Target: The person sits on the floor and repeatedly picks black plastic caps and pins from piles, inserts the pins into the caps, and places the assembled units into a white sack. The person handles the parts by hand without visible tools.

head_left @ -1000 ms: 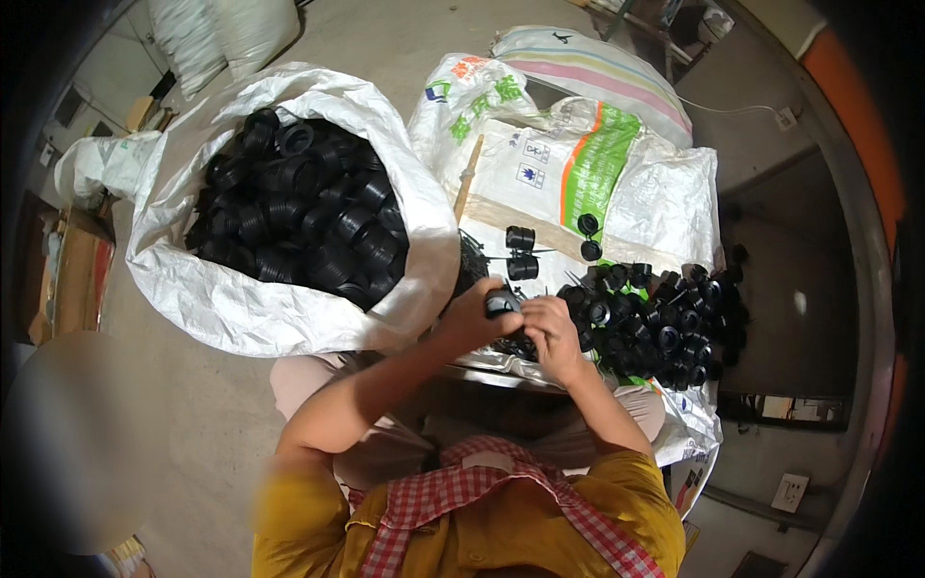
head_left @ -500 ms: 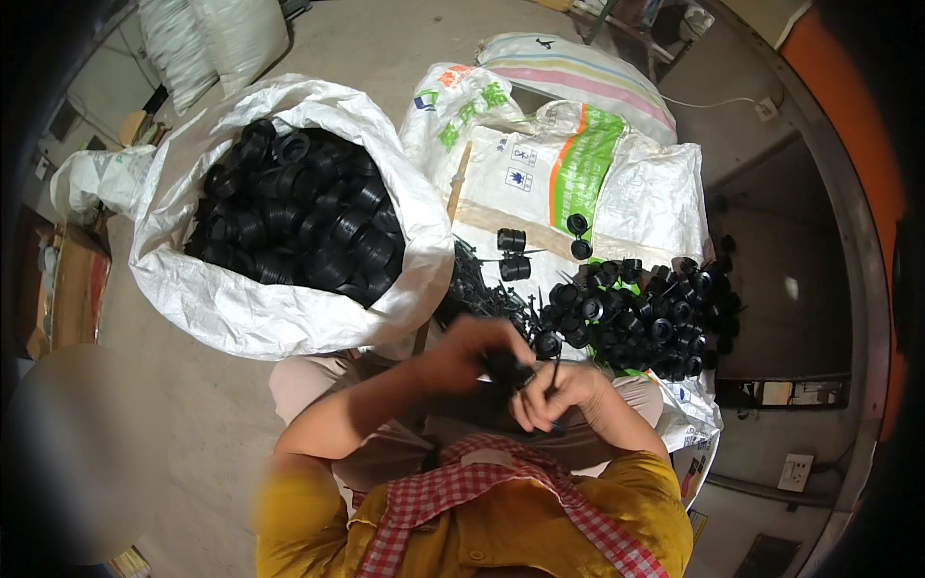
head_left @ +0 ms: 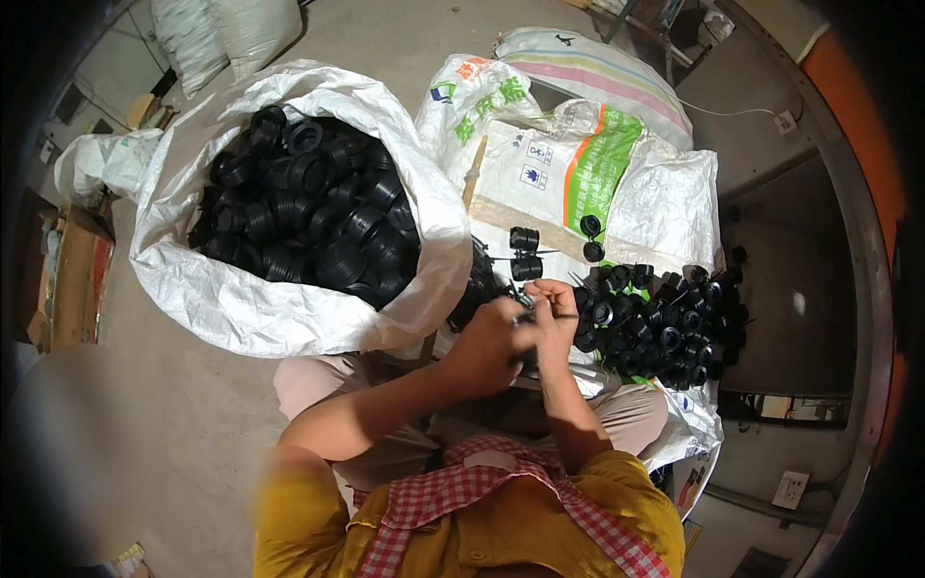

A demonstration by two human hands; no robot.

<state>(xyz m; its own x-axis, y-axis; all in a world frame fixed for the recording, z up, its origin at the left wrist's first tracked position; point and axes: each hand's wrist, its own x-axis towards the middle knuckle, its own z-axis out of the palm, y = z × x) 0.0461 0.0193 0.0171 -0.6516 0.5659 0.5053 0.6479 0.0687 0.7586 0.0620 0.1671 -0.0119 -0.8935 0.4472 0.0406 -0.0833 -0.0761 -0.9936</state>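
My left hand (head_left: 485, 353) is curled closed in front of my lap, knuckles up. A dark piece (head_left: 528, 360), probably a black plastic fitting, shows just under its fingers, mostly hidden. My right hand (head_left: 553, 320) meets it from the right, thumb and fingers pinched together; what they hold is too small and blurred to name. Beyond both hands lies a heap of thin black plastic strips (head_left: 489, 279). Two ribbed black fittings (head_left: 525, 252) rest just past the fingertips. To the right spreads a pile of black fittings (head_left: 665, 323), some with thin tails.
A big white woven sack (head_left: 438, 275), rolled open, stands at left, full of black ribbed plastic rings (head_left: 308, 207). Flattened printed sacks (head_left: 665, 197) lie under the piles, with a wooden stick (head_left: 474, 171) on them. A lone capped black piece (head_left: 593, 239) sits farther off.
Both hands have shifted; the right moved forward and slightly left toward the strips, now close against the left. The dark piece in the left hand is more hidden than before.
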